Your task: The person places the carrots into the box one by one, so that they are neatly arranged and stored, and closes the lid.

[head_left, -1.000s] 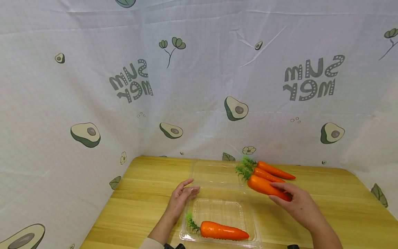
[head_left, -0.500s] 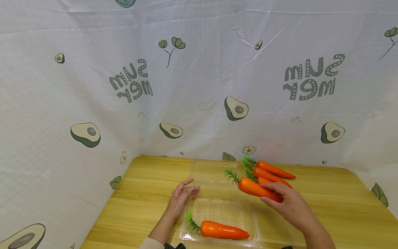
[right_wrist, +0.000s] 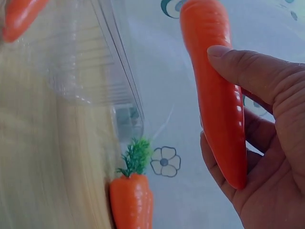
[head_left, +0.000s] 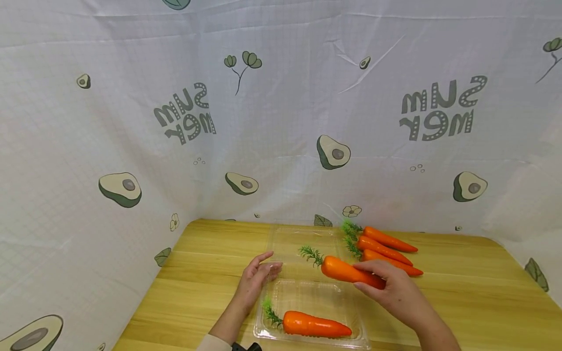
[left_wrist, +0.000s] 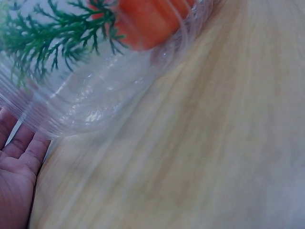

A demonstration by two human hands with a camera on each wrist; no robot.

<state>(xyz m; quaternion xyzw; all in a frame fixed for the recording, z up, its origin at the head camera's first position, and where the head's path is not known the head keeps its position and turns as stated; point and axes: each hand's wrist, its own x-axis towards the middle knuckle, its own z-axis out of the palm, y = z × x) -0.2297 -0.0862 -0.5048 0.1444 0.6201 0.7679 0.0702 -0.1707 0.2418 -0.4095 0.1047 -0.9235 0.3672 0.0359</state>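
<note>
**Clerk:** Backdrop: white cloth [head_left: 281,97] printed with avocados and lettering, hung behind and to the left of a pale wooden bench [head_left: 202,287]. What is obscured?

**Checker:** Item 1, clear plastic clamshell box [head_left: 307,292]: its near edge is cut off at the bottom of the head view, and its open lid is hard to trace against the wood. The left wrist view is blurred, giving only a box corner, some green fronds and a strip of palm. The held carrot's leaf end is out of frame in the right wrist view.

**Clerk:** Position of the held carrot?

**Checker:** Item 2, held carrot [head_left: 349,272]: gripped at its tapered end by the right hand [head_left: 391,290], thumb on top and fingers curled beneath. It hangs clear of the bench, over the hinge between the box's lid and tray, leaf end pointing left.

**Clerk:** Appearance?

**Checker:** Smooth, glossy orange, with a green feathery top.

**Clerk:** Remaining entries?

**Checker:** Left hand [head_left: 256,278]: fingers loosely extended, resting at the box's left rim, holding nothing. Item 3, boxed carrot [head_left: 313,325]: lying in the tray. Item 4, three loose carrots [head_left: 386,248]: side by side on the bench, right of the lid.
</note>
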